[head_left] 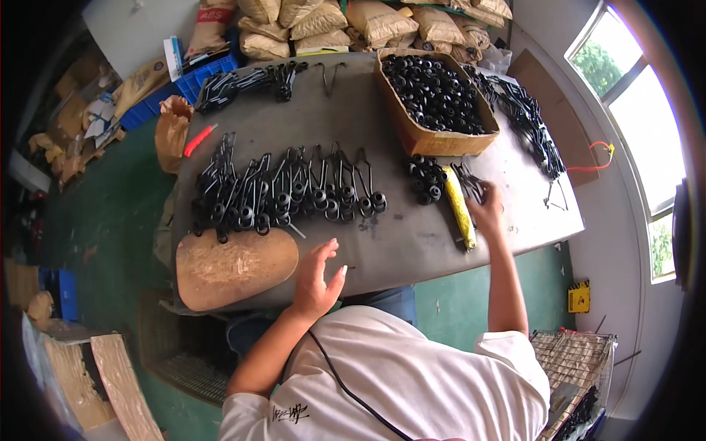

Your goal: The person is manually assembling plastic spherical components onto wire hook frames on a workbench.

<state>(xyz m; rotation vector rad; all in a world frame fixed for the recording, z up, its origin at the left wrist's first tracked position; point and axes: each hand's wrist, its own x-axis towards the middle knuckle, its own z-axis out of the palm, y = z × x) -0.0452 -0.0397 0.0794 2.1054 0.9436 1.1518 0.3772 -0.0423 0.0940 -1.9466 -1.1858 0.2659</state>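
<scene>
My left hand (320,282) hovers over the table's near edge, right of a worn brown board (237,266). Its thumb and fingers are apart and nothing is in them. On the right, my right hand (488,212) has its thumb and fingertips at a small bunch of dark metal rods (463,175), closed about a rod end; the fingers partly hide the contact. Left of that hand lies a yellow wrapped strip (459,209), beside a small pile of black ring-shaped parts (425,178). Several bent metal rods with black round ends (283,187) lie in a row left of centre.
A cardboard box (448,142) full of black round parts stands at the table's far right. More dark rods lie along the right edge (526,117) and far left (239,87). A red-handled tool (200,140) rests near the left edge. Stacked sacks (382,23) stand behind.
</scene>
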